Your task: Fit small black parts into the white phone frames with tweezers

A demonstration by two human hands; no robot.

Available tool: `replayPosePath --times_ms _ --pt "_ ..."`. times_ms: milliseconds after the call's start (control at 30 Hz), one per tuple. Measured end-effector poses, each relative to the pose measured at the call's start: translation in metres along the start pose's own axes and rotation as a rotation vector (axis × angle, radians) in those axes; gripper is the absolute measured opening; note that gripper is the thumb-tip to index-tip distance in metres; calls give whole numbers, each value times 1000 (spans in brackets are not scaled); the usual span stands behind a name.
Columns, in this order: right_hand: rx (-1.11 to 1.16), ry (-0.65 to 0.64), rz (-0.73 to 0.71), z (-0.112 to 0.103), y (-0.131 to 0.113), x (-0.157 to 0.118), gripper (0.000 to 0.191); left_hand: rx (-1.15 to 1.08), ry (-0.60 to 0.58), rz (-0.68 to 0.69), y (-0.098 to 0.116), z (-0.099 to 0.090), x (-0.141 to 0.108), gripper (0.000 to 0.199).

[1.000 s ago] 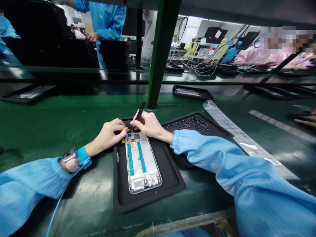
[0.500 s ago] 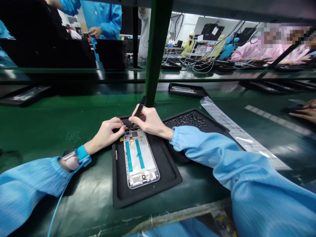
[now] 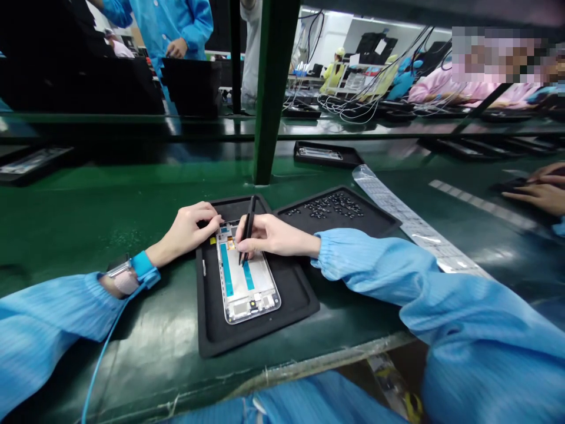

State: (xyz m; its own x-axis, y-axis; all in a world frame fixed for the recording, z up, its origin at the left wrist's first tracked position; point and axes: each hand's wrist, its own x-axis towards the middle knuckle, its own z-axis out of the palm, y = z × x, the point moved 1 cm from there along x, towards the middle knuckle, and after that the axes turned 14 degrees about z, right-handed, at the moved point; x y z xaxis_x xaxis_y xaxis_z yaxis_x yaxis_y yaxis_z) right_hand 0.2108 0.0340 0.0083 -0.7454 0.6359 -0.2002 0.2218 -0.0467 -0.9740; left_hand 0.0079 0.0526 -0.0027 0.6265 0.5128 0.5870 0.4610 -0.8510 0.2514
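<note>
We gripped black tweezers in our right hand, tips over the phone frame inside the black tray. Our left hand was at the frame's eleven-o'clock corner; its grip we could not tell.

Green post: is rising from the bench
White cables: are looping beyond it
Person in blue: is standing behind black stacks

phone frame flat in tray; black tweezers above, tilted
</note>
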Motion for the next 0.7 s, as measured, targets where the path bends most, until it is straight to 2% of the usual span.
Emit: replayPosePath --times_ms 133,300,500,700 --pt "-27 -9 19 -6 -6 -1 25 6 -5 9 -1 0 0 33" --pt "-97 90 1 -11 -4 0 31 -1 -10 0 -3 1 0 33" --pt "-181 153 58 -5 -3 0 24 8 -6 -8 -3 1 0 32" --pt "-291 182 42 -1 -4 -3 28 1 -9 -2 -2 1 0 32"
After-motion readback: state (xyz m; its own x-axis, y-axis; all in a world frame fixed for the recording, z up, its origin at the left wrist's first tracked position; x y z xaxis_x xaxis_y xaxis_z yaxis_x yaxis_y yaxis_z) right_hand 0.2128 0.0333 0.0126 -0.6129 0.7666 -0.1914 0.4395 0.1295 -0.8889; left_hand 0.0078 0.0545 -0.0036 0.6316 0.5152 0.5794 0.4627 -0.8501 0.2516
